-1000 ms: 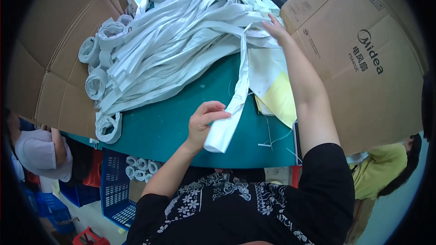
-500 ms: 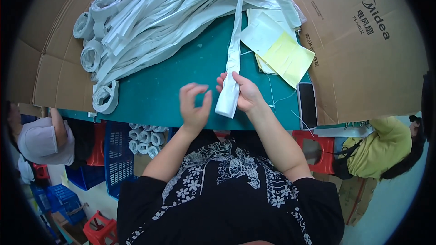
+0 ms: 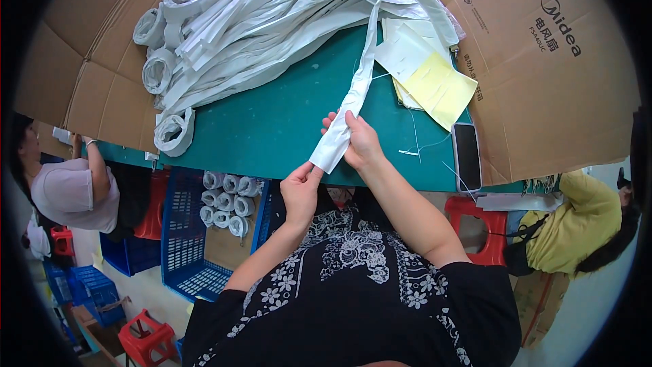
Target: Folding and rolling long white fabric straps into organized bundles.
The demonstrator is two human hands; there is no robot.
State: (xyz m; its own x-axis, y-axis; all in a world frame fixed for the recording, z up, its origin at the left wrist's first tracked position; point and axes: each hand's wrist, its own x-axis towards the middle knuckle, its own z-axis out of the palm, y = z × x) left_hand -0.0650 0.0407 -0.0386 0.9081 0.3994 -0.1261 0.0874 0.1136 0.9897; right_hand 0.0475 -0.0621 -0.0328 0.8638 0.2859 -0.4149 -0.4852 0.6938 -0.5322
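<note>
A long white fabric strip [image 3: 353, 98] runs from the heap at the back of the green table down to its near edge. My right hand [image 3: 361, 141] is closed round it a little above its wide near end. The fingertips of my left hand [image 3: 302, 187] pinch the lower left corner of that end, which lies flattened between the hands. A large heap of similar white strips [image 3: 272, 34] covers the back of the table. Several rolled white strips [image 3: 159, 71] hang along the heap's left side, one roll [image 3: 174, 133] nearest the table's left front.
Yellow and white paper sheets [image 3: 441, 88] and a phone [image 3: 466, 156] lie right of my hands, with loose threads nearby. Brown cardboard [image 3: 536, 81] walls both sides. A blue crate [image 3: 183, 231] with several white rolls stands at lower left. Red stools and two people are at the sides.
My left hand has come from open in the air to pinch the strip's near end. That end now slants down to the left. The whole view has shifted slightly.
</note>
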